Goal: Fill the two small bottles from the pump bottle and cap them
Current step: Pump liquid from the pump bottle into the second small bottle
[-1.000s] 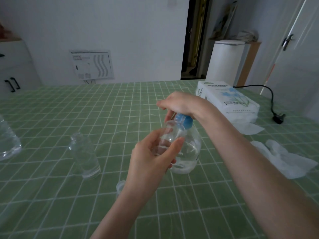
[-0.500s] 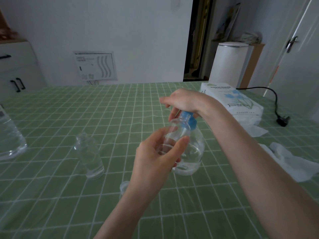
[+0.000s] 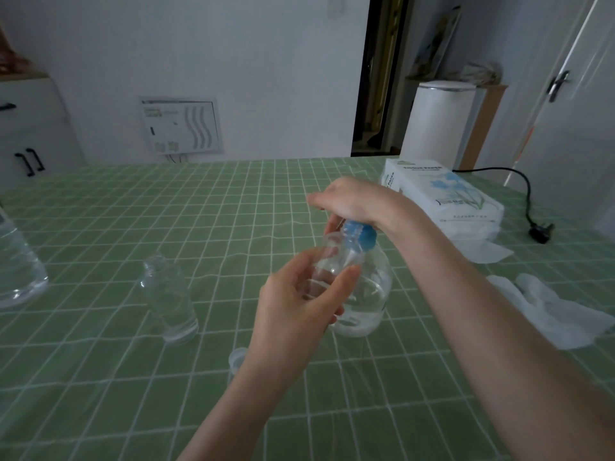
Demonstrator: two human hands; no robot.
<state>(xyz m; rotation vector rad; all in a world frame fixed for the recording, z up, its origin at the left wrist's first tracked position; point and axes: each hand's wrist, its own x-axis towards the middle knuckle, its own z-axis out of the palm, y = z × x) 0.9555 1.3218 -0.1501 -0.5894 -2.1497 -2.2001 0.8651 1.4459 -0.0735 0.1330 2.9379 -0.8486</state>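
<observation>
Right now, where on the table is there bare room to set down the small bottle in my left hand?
Bare tablecloth lies between the standing small bottle and the pump bottle, though a cap sits at that patch's near edge. The far stretch is bare too. The right is crowded: tissue pack, loose tissues, plug.

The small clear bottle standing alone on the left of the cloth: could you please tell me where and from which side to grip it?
The small bottle stands upright and uncapped, so I would wrap its straight body below the shoulder, coming in level from the near side; that should leave the narrow open neck clear.
</observation>
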